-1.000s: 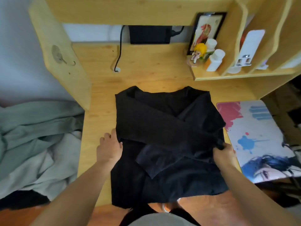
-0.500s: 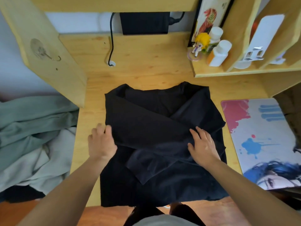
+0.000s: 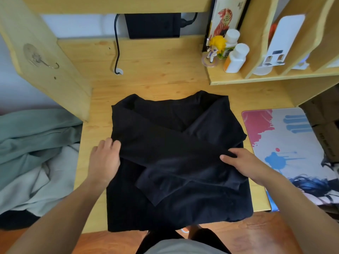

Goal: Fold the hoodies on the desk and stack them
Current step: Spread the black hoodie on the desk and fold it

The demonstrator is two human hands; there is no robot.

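Hoodies: one black hoodie (image 3: 176, 162) lay flat in the middle of the wooden desk (image 3: 156, 70), both sleeves crossed over its chest; its lower hem hung just past the desk's near edge.
Other clothing: a heap of grey-green garments (image 3: 36, 153) lay off the desk's left side.
Hands: two. The left hand (image 3: 104, 160) held the hoodie's left edge, fingers curled over the fold. The right hand (image 3: 240, 162) gripped the right edge, thumb on top and fingers tucked beneath the cloth.
Change: half a second before, the right hand had lain flat on the crossed sleeves nearer the middle; it had since shifted out to the right edge. The left hand had stayed at its edge.
Shelf items: two white bottles (image 3: 236, 57), one yellow-haired figurine (image 3: 216, 48), one framed picture (image 3: 223, 17).
Textures: the hoodie was matte and softly creased; the desk pale, knotted pine; a glossy printed mat (image 3: 286, 143) lay just right of the hoodie.
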